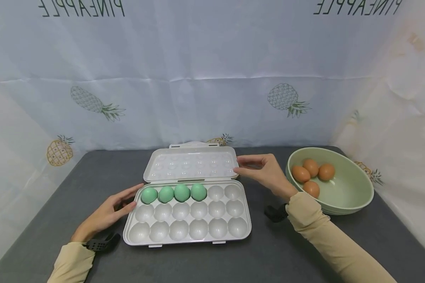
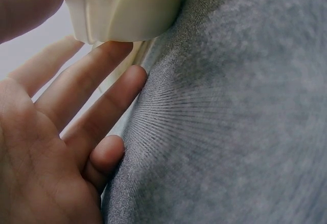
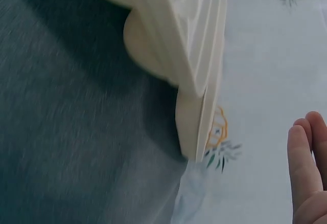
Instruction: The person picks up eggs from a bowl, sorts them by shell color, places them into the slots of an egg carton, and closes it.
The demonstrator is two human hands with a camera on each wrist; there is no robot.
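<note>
- Head view: left hand (image 1: pixel 108 214), fingers straight, touches the egg tray (image 1: pixel 187 232) holding four green eggs (image 1: pixel 173 193).
- Right hand (image 1: pixel 263 171), grip relaxed, fingertips on the open lid (image 1: pixel 191 164).
- Brown eggs (image 1: pixel 311 175) sit in the green bowl (image 1: pixel 354 192).

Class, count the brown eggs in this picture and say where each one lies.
4, all in the green bowl right of the egg tray: one brown egg at left, one at the back, one at right, one nearest the camera. None looks hidden.
</note>
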